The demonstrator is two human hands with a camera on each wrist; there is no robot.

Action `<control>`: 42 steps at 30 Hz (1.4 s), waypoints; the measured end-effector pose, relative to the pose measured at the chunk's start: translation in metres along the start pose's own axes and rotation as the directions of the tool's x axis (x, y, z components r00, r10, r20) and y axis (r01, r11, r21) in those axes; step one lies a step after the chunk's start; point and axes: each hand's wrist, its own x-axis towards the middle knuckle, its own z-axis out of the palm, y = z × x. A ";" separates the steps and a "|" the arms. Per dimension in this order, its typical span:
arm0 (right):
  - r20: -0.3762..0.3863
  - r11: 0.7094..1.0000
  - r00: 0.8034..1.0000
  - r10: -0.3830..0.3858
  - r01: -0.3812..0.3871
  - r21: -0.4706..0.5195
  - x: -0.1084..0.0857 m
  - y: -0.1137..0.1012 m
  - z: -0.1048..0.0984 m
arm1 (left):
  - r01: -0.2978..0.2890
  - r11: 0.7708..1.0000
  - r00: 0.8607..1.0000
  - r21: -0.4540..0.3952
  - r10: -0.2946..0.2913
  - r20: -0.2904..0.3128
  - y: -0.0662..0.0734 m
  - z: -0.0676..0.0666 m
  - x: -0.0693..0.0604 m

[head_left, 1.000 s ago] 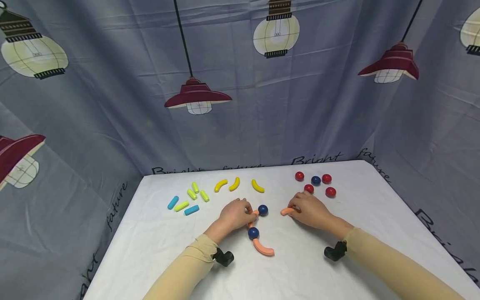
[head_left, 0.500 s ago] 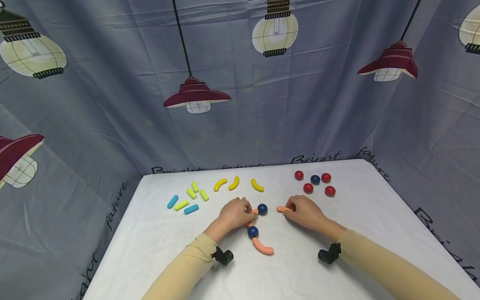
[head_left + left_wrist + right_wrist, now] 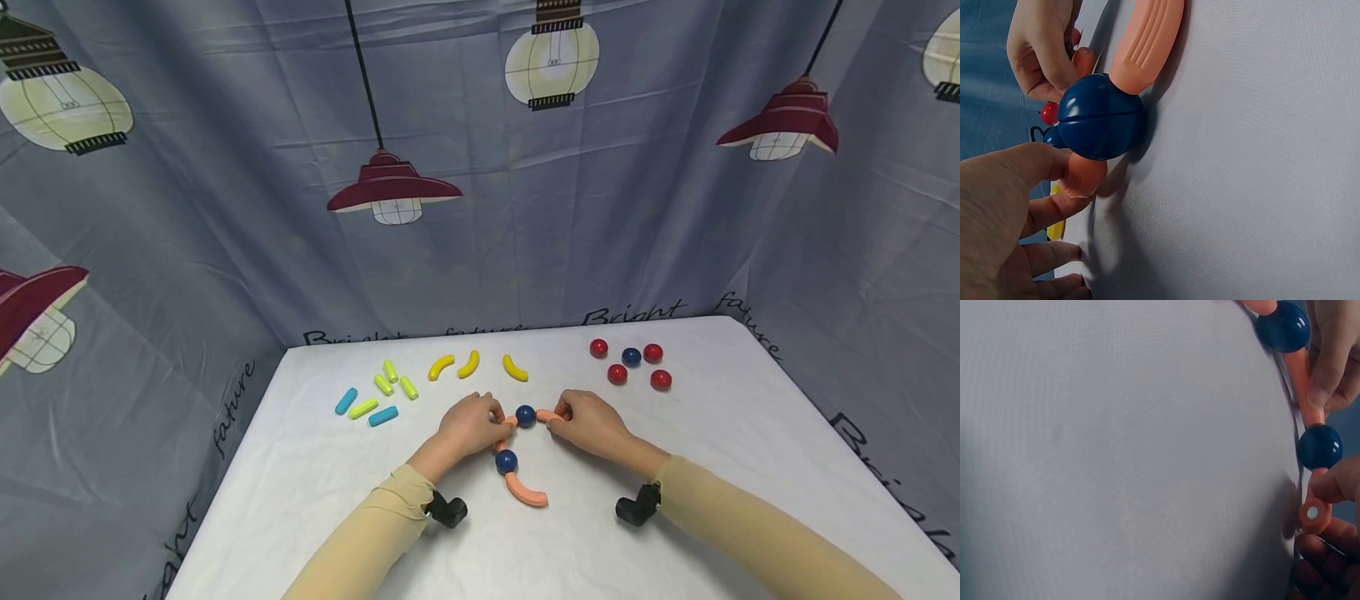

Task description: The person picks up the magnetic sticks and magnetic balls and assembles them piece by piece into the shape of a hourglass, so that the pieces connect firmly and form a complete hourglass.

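Observation:
In the head view my left hand (image 3: 471, 425) pinches a salmon-coloured magnetic rod (image 3: 500, 447). A blue ball (image 3: 506, 461) sits at its near end, and another blue ball (image 3: 526, 416) at its far end. From the nearer ball a curved salmon rod (image 3: 527, 492) runs toward me. My right hand (image 3: 594, 423) pinches a further salmon rod (image 3: 547, 415), whose left end meets the far ball. A round silver magnet (image 3: 1312, 513) shows in this rod's free end in the right wrist view. Fingers cover parts of both held rods.
Several red balls (image 3: 617, 374) and one blue ball (image 3: 632, 357) lie at the back right. Yellow curved rods (image 3: 468, 364) lie at the back middle. Short lime rods (image 3: 363, 408) and blue rods (image 3: 383, 417) are at the left. A patterned curtain (image 3: 480, 275) hangs behind the white table (image 3: 600, 550).
My right hand has moved left with its salmon rod, closing the gap to the far blue ball. The left hand has stayed in place, still pinching its rod.

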 end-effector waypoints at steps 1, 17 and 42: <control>0.000 1.000 1.000 0.000 0.000 -0.004 0.000 0.000 0.001 | -0.001 1.000 1.000 0.001 0.001 -0.001 0.000 0.000 0.000; 0.033 0.999 0.999 -0.033 0.032 0.019 -0.005 0.004 0.001 | -0.005 1.000 1.000 0.010 0.005 -0.001 -0.001 -0.001 0.000; 0.126 0.964 0.958 -0.257 0.244 0.109 0.007 -0.012 0.011 | -0.021 1.000 0.999 -0.009 0.021 0.034 0.000 -0.001 0.000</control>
